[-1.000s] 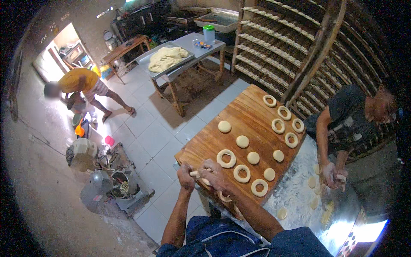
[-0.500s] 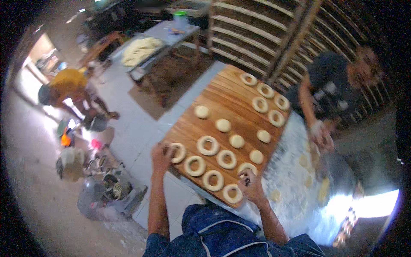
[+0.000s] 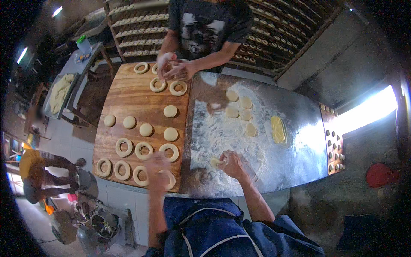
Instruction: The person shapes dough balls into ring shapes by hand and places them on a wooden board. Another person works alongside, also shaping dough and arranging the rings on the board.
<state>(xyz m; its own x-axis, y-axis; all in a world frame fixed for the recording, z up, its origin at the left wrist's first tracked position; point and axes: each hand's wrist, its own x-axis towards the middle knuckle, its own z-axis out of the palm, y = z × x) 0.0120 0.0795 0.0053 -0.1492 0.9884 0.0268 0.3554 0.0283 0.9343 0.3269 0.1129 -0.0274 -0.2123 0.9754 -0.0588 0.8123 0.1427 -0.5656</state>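
Observation:
My right hand (image 3: 233, 165) is above the floured metal table (image 3: 295, 150), fingers closed on a small pale dough piece (image 3: 216, 162). Motion smears my left hand (image 3: 156, 167), which hangs over the nearer dough rings on the wooden board (image 3: 124, 96); its fingers cannot be made out. Several dough rings lie along the near side of the board, one of them a dough ring (image 3: 117, 147) left of that hand. Across the board's middle sit round dough balls, among them a dough ball (image 3: 170, 111) by the right edge. Flattened dough rounds (image 3: 246, 103) lie in the flour.
Across the table, a co-worker's hands (image 3: 180, 69) are together above the far rings. A yellow slab (image 3: 278, 129) lies right of the flour. Racks (image 3: 141, 31) of rings line the back. At left, a side table carries a dough mass (image 3: 61, 92); another person (image 3: 43, 171) bends nearby.
The view has swung right. My right hand has left the ring on the board and now holds dough over the metal table. My left hand has left the board's left edge.

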